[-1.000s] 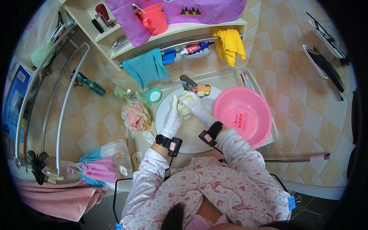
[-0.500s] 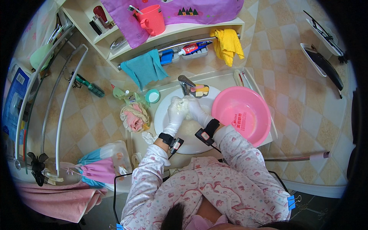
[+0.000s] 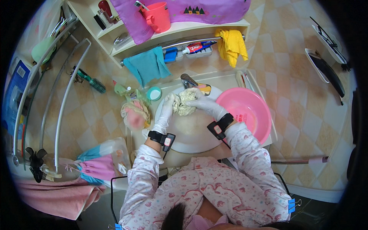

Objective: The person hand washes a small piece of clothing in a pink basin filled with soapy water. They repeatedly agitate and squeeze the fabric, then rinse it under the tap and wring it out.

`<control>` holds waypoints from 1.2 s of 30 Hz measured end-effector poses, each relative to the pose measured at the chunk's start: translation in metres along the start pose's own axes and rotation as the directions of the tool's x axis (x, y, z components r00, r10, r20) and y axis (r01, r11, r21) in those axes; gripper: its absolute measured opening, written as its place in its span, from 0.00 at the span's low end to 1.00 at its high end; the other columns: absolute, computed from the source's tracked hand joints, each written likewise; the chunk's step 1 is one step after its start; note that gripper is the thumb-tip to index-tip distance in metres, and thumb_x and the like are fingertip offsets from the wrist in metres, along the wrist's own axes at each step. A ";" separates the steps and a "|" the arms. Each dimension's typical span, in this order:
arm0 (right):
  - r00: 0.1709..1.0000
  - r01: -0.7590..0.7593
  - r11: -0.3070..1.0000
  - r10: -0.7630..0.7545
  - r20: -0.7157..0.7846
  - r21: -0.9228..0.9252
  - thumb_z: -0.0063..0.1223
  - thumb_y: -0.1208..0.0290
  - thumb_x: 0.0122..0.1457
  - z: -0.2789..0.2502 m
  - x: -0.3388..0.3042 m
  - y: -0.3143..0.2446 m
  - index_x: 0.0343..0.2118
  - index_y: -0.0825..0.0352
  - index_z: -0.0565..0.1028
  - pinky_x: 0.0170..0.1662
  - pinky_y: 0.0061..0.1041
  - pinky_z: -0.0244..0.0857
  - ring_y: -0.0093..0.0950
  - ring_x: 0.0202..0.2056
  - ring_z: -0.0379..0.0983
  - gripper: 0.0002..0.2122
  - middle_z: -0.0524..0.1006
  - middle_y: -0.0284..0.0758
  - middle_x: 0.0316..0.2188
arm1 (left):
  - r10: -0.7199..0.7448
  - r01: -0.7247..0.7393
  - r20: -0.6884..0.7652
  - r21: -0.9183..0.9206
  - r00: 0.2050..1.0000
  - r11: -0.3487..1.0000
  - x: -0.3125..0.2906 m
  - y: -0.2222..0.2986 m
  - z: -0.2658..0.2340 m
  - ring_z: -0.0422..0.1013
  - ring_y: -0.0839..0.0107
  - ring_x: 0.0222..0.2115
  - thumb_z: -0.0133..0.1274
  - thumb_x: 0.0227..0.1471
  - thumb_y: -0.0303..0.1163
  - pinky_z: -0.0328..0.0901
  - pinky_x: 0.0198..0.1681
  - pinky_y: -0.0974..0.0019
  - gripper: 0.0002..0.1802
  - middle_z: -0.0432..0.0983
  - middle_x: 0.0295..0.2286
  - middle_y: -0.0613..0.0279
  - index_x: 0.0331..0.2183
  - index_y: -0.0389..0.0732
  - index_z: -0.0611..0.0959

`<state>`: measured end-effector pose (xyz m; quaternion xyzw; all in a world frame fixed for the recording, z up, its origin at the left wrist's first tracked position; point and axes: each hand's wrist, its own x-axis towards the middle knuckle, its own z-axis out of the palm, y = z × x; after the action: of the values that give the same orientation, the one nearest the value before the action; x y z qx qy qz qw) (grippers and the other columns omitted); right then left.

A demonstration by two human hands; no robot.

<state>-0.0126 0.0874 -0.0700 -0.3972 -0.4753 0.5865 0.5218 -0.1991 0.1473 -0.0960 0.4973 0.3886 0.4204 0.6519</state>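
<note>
A wet, crumpled cream-coloured cloth (image 3: 184,104) is bunched up between my hands over the far part of the sink. My left hand (image 3: 167,107), in a white glove, grips its left side. My right hand (image 3: 200,101), also gloved in white, holds the right side with the fingers bent round it. The white oval sink (image 3: 214,138) below has cloudy water in it. Just beyond the cloth stands a metal faucet (image 3: 187,80).
A pink basin (image 3: 257,97) stands at the sink's right. To the left lie a bundle of cloth (image 3: 135,114) and a round turquoise container (image 3: 154,93). Above hang a blue cloth (image 3: 147,66) and a yellow cloth (image 3: 231,46) on a rail below a shelf.
My hands have moved apart from being pressed together. The cloth, mostly hidden between them before, now shows loosened and larger. The whole view has shifted slightly.
</note>
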 end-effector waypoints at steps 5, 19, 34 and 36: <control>0.999 0.019 0.972 -0.010 0.041 -0.232 0.64 0.76 0.44 -0.017 -0.007 -0.021 0.47 0.67 0.65 0.46 0.23 0.64 0.25 0.42 0.69 0.26 0.71 0.34 0.40 | 0.037 0.026 0.176 -0.341 0.984 0.940 -0.003 0.022 -0.015 0.68 0.72 0.39 0.41 0.60 0.37 0.64 0.45 0.69 0.15 0.72 0.38 0.62 0.42 0.36 0.72; 0.991 0.048 0.920 -0.091 -0.095 -0.389 0.66 0.71 0.42 -0.074 -0.007 -0.074 0.28 0.67 0.74 0.33 0.18 0.64 0.17 0.30 0.69 0.12 0.74 0.29 0.26 | -0.023 0.055 0.118 -0.268 0.993 0.962 -0.009 0.056 -0.033 0.70 0.69 0.44 0.42 0.58 0.35 0.66 0.47 0.64 0.20 0.71 0.45 0.59 0.50 0.37 0.69; 0.944 0.151 0.987 -0.160 -0.289 -0.052 0.48 0.64 0.59 -0.131 -0.042 -0.155 0.45 0.64 0.70 0.40 0.22 0.67 0.19 0.40 0.70 0.13 0.74 0.30 0.37 | 0.059 0.032 0.146 -0.553 0.988 0.832 -0.025 0.089 -0.070 0.66 0.59 0.49 0.38 0.61 0.40 0.61 0.54 0.57 0.23 0.67 0.49 0.51 0.52 0.34 0.66; 0.902 0.113 0.985 -0.157 -0.401 -0.129 0.45 0.63 0.60 -0.134 -0.044 -0.166 0.44 0.64 0.70 0.35 0.24 0.71 0.19 0.35 0.72 0.13 0.74 0.32 0.37 | 0.105 0.056 0.196 -0.673 0.975 0.737 -0.028 0.097 -0.072 0.65 0.58 0.49 0.38 0.61 0.40 0.60 0.54 0.57 0.24 0.67 0.50 0.51 0.52 0.33 0.66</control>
<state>0.1615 0.0636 0.0592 -0.5037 -0.4112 0.4274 0.6281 -0.2909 0.1594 -0.0140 0.2758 0.1286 0.4832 0.8209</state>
